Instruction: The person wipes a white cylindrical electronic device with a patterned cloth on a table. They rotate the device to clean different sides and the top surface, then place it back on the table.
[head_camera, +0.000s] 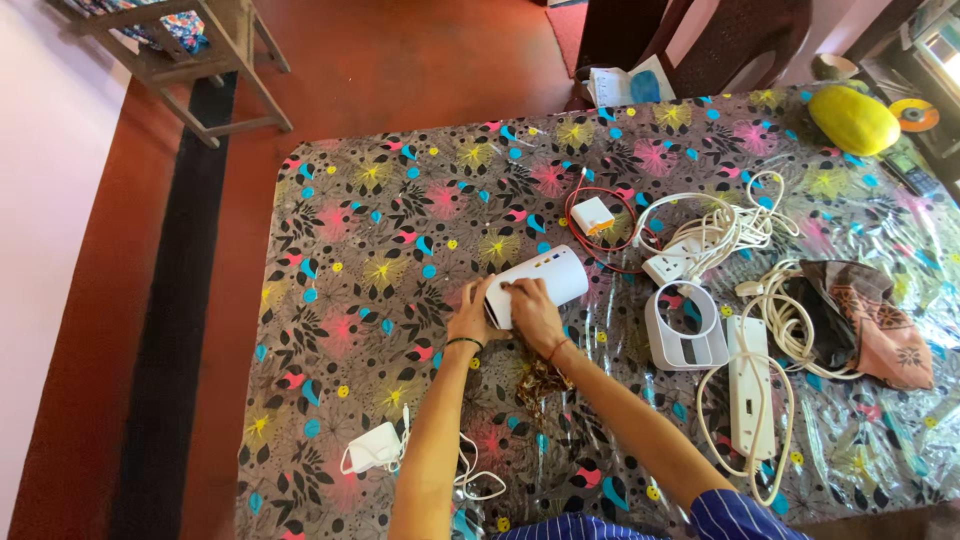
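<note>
While both hands grip it, white cylinder lies sideways.

My two forearms are bare. A thin dark band circles the wrist of my left hand, and a slim reddish-brown thread circles the wrist of my right hand. At six o'clock, a blue sleeve with fine white stripes covers my right upper arm.

Smooth white plastic cylinder, glossy tablecloth
</note>
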